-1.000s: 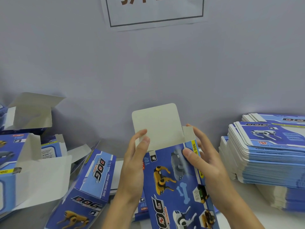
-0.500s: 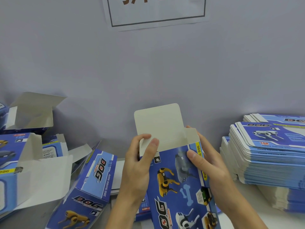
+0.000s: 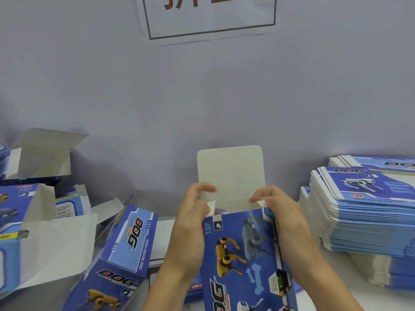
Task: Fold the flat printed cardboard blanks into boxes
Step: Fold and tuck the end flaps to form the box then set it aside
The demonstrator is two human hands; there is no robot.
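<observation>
A blue printed box [image 3: 242, 254] with robot dogs on its front stands upright between my hands. Its white top lid flap [image 3: 231, 171] sticks straight up. My left hand [image 3: 190, 225] holds the box's left side, its fingers on the small left side flap at the open top. My right hand [image 3: 283, 218] holds the right side, fingers curled on the small right side flap. A tall stack of flat printed blanks [image 3: 363, 209] lies to the right.
Several folded boxes with open flaps lie at the left, one [image 3: 121, 254] on its side near my left arm, others [image 3: 29, 221] behind it. A grey wall with a paper sign [image 3: 211, 14] rises close behind.
Both hands moved up to the box's top corners and now hold the small side flaps. The box has turned more square to me and its mouth has opened.
</observation>
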